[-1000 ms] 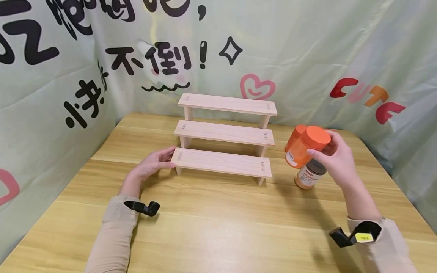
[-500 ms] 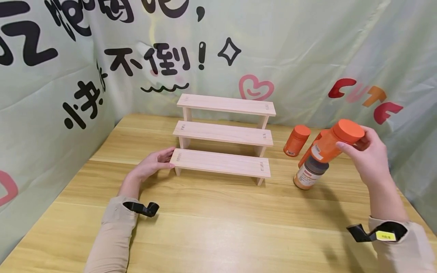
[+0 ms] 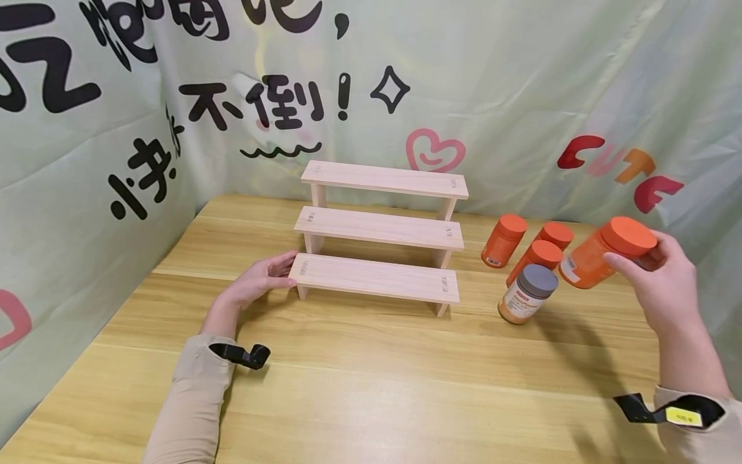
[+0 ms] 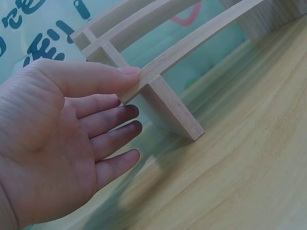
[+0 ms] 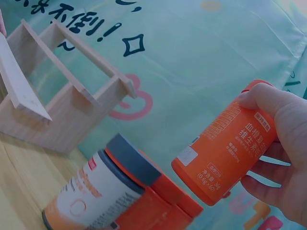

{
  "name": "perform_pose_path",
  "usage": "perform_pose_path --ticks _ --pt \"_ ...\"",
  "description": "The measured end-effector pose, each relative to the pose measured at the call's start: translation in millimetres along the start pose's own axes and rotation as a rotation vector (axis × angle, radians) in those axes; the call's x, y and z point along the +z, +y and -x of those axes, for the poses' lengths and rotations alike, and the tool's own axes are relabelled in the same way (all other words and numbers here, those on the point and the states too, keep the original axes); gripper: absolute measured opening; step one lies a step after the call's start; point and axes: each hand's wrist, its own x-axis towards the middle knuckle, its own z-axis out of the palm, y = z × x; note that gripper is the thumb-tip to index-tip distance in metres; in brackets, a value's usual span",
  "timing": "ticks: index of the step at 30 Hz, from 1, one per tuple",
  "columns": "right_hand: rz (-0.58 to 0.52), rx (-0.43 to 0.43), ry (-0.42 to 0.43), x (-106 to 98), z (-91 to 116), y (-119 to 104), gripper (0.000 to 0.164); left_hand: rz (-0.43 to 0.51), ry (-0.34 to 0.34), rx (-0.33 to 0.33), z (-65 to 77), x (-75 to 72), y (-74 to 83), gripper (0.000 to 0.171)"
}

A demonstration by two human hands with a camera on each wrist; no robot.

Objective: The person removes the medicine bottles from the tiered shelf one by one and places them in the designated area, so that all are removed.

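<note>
A pale wooden three-step display shelf stands on the table. My left hand pinches the left end of its lowest step, with the thumb on the corner; in the left wrist view the other fingers stretch out beside the shelf's leg. My right hand grips an orange supplement bottle near its lid, tilted and held above the table at the right. Close by on its left stand a grey-lidded bottle with a white label and three orange bottles, grouped together.
The wood-grain table reaches back to a pale printed curtain behind the shelf. Another curtain side borders the table on the left. Black wrist cameras sit on both sleeves.
My right hand has carried the orange bottle to the right, away from above the grey-lidded bottle, so the orange bottles behind now show. My left hand stays at the shelf.
</note>
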Motion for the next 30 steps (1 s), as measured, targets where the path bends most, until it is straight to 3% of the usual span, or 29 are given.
perform_pose_path --ticks 11,17,30 --pt "0.045 0.056 -0.026 -6.4 5.1 24.4 0.048 -0.005 0.004 -0.001 0.6 -0.6 -0.7 0.073" --pt "0.016 0.078 -0.065 -8.8 8.2 39.3 0.041 -0.011 0.004 0.003 -0.6 -0.5 -1.0 0.073" --pt "0.091 0.077 -0.088 1.8 14.7 62.2 0.037 -0.027 0.001 -0.001 -0.5 -0.6 -0.4 0.075"
